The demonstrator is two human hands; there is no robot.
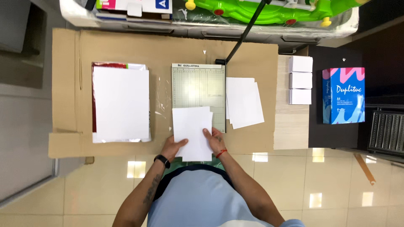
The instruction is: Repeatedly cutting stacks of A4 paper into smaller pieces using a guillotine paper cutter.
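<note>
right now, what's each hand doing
Left hand: closed on the lower left edge of the small stack of white sheets.
Right hand: closed on the same stack's right edge.

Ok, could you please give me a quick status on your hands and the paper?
Left hand and right hand both gripping small white sheets. Sheets overlap paper cutter front edge. Blade arm raised, nothing blocking.

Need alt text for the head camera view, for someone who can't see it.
Both hands, left hand and right hand, hold a small stack of white sheets at the near edge of a paper cutter on a cardboard-covered table.
</note>
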